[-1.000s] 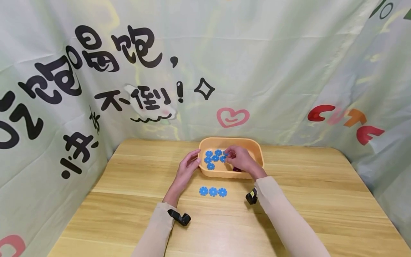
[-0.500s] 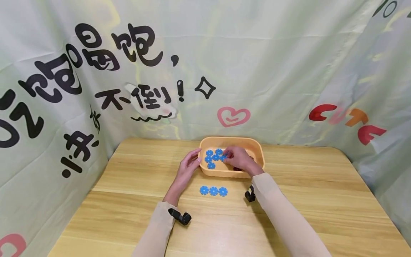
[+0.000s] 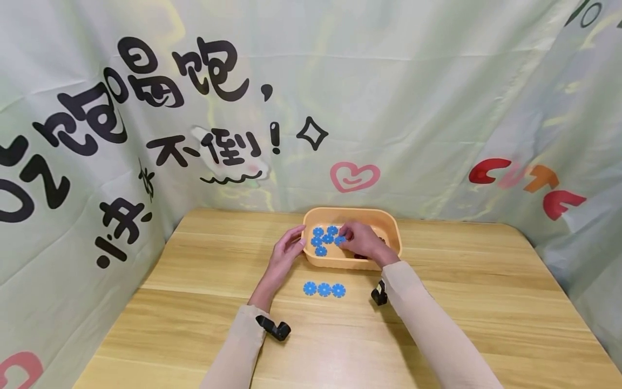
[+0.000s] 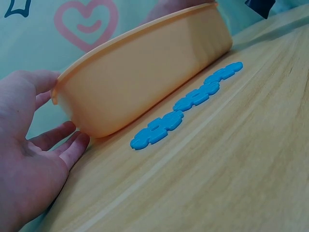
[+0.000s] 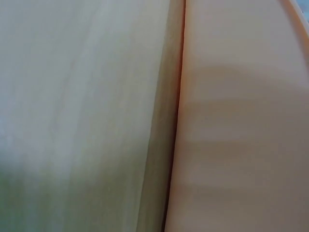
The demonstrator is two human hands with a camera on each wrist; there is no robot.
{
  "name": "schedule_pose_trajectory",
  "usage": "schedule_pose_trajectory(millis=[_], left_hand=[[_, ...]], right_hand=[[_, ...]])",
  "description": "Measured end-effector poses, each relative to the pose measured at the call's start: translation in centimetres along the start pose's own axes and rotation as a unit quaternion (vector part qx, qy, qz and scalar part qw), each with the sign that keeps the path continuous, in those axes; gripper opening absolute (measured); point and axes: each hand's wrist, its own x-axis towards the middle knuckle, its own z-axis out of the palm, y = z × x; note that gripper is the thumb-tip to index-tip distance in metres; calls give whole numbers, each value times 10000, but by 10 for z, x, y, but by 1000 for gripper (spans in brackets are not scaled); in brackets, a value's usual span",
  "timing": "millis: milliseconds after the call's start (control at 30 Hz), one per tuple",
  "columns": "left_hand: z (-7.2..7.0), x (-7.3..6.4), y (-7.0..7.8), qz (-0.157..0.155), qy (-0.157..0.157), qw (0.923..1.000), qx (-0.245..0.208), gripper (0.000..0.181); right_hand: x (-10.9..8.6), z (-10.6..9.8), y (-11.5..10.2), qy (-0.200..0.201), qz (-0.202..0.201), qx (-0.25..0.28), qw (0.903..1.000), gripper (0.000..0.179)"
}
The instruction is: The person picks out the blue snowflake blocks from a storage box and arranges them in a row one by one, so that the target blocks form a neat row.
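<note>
An orange plastic basket (image 3: 352,263) stands at the back of the table, with several blue snowflake building discs (image 3: 320,251) lying inside at the left. My left hand (image 3: 286,249) rests against the basket's left end; in the left wrist view its thumb-side fingers touch the rim and the lower fingers lie loosely by the bottom corner. My right hand (image 3: 362,240) reaches into the basket, fingers bent, pinching a blue disc (image 3: 339,241) by its right edge. Dark red pieces (image 3: 360,256) lie partly hidden beneath that hand. The right wrist view shows just table and basket wall (image 5: 241,121).
Three blue discs (image 3: 324,290) lie in a row on the wooden table (image 3: 452,302), in front of the basket. A printed cloth (image 3: 427,108) hangs right behind the table and down both sides. Each sleeve carries a small black camera (image 3: 274,327).
My right hand has shifted slightly inside the basket, and its fingertips have come onto a blue disc. My left hand stays at the basket's end. The view has drifted a little.
</note>
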Motion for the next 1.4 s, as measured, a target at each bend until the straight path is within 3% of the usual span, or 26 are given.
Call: schedule_pose_trajectory(millis=[100, 433, 667, 867, 1400], left_hand=[[1, 0, 1, 1, 15, 10000, -6, 46], [-1, 4, -15, 113, 168, 9998, -5, 46], [0, 3, -16, 151, 136, 9997, -104, 45], [0, 4, -16, 207, 154, 9996, -145, 46], [0, 5, -17, 95, 205, 9997, -32, 41]], right_hand=[[0, -1, 0, 42, 19, 79, 10000, 24], [-1, -4, -2, 181, -107, 350, 9992, 10], [-10, -11, -6, 271, -21, 571, 9980, 13], [-20, -19, -9, 365, 29, 1113, 9931, 19], [-50, -30, -20, 814, -625, 1478, 9837, 20]])
